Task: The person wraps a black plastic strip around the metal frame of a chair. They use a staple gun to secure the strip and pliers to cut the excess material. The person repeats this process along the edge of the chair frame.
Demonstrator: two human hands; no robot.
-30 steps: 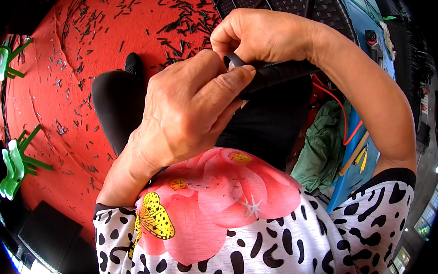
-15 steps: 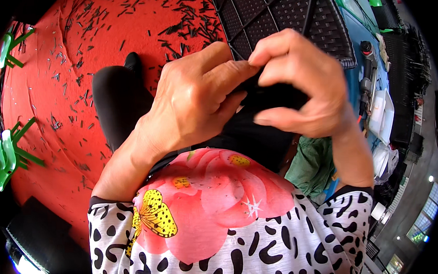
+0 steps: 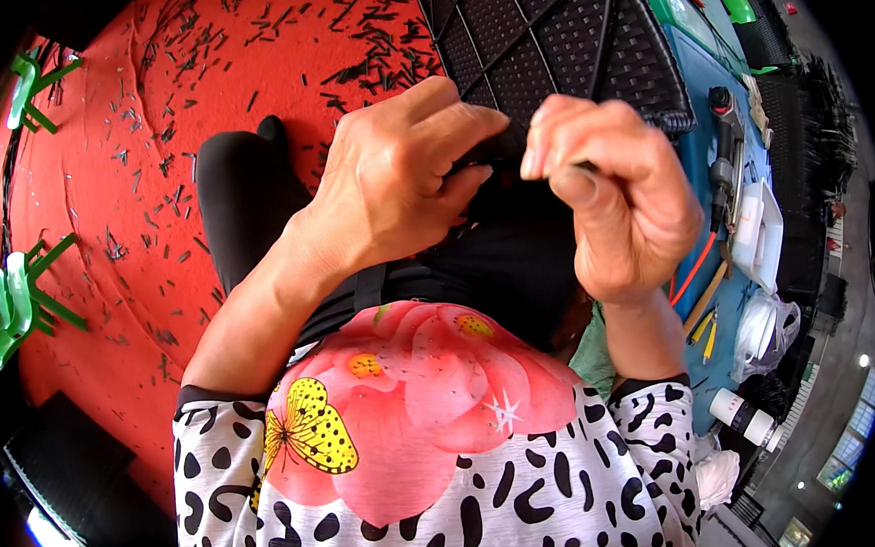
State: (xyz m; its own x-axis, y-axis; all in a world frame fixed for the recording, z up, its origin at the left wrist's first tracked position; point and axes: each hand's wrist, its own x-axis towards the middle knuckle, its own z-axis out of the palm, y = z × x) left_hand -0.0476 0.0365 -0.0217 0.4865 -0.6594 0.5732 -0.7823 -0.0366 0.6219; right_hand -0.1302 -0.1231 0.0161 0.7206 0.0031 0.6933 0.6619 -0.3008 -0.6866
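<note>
A black woven wicker panel (image 3: 544, 41), crossed by diagonal strands, rises in front of me. My left hand (image 3: 401, 170) is at its near lower edge, with fingers and thumb bent around a dark part of it; the exact grip is lost in shadow. My right hand (image 3: 629, 202) is raised to the right of that, thumb and forefinger pinched together. A tiny dark end of a thin strip (image 3: 584, 166) shows between those fingertips; the rest of it is hidden. Black trousers (image 3: 238, 205) lie beneath my hands.
Cut black strip pieces (image 3: 384, 51) litter the red floor (image 3: 110, 324). Green stools (image 3: 24, 304) stand at the left. On the blue surface at the right are a power tool (image 3: 722, 146), a white tray (image 3: 759, 234), yellow-handled pliers (image 3: 706, 327) and a white cylinder (image 3: 749, 420).
My right hand has drawn back towards me and away from the left hand, its fingers going from spread to pinched. The left hand has barely shifted.
</note>
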